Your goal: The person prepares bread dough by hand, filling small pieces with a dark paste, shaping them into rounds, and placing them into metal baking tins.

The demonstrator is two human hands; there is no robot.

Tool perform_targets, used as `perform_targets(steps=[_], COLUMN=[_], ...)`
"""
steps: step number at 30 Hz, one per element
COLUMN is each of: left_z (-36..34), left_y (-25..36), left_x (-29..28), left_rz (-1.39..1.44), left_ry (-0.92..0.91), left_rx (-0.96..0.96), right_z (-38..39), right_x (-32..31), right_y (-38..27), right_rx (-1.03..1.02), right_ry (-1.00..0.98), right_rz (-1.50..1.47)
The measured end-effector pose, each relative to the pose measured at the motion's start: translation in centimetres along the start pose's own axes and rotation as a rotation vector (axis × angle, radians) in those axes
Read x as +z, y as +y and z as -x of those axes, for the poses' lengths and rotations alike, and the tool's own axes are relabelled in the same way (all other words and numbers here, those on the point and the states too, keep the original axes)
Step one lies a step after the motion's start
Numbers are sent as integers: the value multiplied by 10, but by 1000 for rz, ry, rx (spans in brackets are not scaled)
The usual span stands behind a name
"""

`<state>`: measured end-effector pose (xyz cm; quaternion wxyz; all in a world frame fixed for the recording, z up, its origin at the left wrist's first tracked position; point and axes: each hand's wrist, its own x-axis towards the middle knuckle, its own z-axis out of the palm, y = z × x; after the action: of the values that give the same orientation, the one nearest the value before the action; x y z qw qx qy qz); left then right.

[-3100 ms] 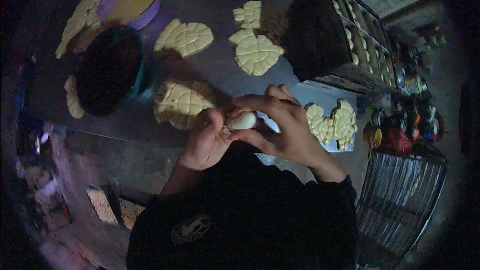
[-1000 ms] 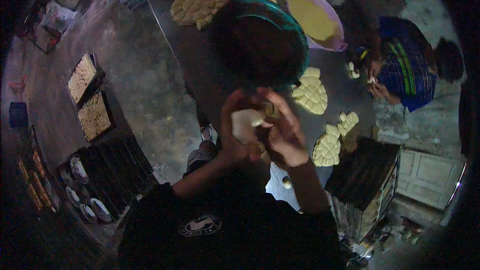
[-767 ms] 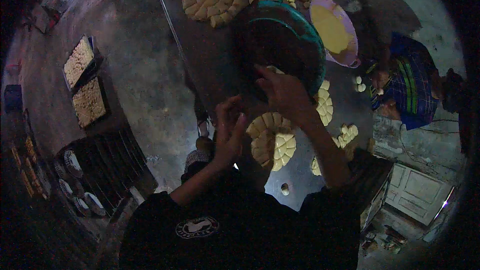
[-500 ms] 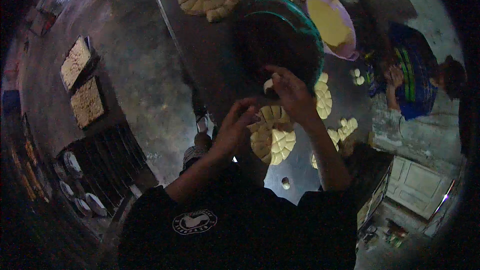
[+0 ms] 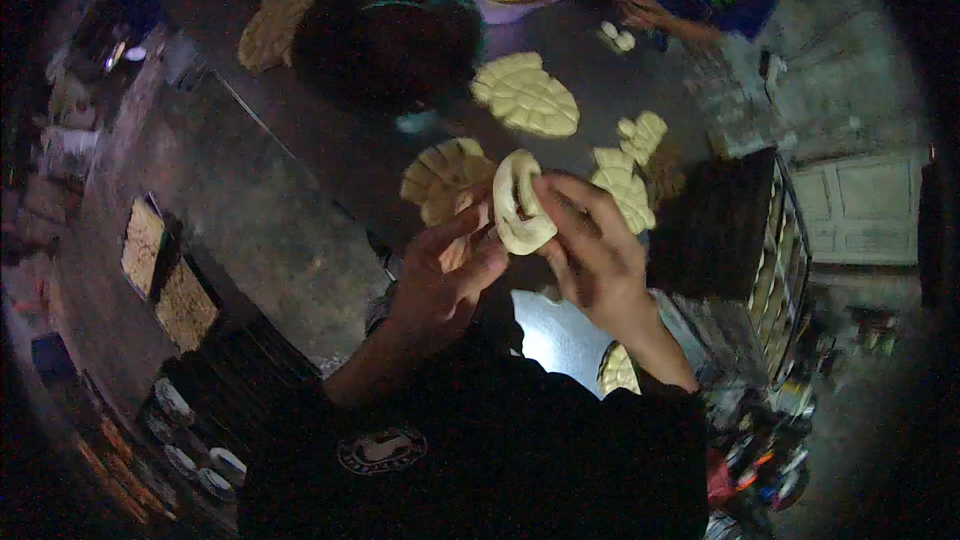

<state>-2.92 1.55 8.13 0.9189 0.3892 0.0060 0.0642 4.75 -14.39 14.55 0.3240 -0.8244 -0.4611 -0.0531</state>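
A pale, ring-like piece of dough (image 5: 521, 205) is held up between my two hands, folded around a dark hollow or filling; which of these I cannot tell. My left hand (image 5: 455, 258) grips its left side with thumb and fingers. From the right, my right hand (image 5: 598, 235) pinches its edge. Just beyond, partly behind my left fingers, lies a shaded cluster of flat dough pieces (image 5: 435, 180) on the dark table. A large dark basin (image 5: 470, 10) with a teal rim stands farther off, its contents too dark to make out.
More dough clusters (image 5: 525, 95) lie beyond my hands, with others (image 5: 625, 190) to the right. A lilac basin (image 5: 548, 2) holds something yellow. At the far right a co-worker's hand (image 5: 645, 15) is near small white balls (image 5: 616, 37). Filled trays (image 5: 185, 305) sit at left; a rack (image 5: 780, 270) stands right.
My right hand has come back from over the dark basin, and both hands now hold the dough close together. The view has swung, showing more of the right side.
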Motion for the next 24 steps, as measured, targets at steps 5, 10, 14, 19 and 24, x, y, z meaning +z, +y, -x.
perform_targets(steps=[5, 10, 14, 19, 24], left_z=[40, 74, 89, 94, 87], left_y=[-34, -85, -123, -118, -129], left_x=[69, 123, 149, 190, 193], left_rz=[17, 54, -352, -772, -447], left_ry=[-146, -78, -262, -559, -650], left_rx=[-130, -293, -191, 28, 25], right_z=[93, 190, 245, 285, 280], right_x=[-40, -76, -107, -123, -135], right_y=[-17, -34, -58, -61, -71], right_rx=[-34, -65, 74, 208, 365], right_ry=[239, 274, 247, 445, 520], right_rz=[-162, 192, 286, -90, 39])
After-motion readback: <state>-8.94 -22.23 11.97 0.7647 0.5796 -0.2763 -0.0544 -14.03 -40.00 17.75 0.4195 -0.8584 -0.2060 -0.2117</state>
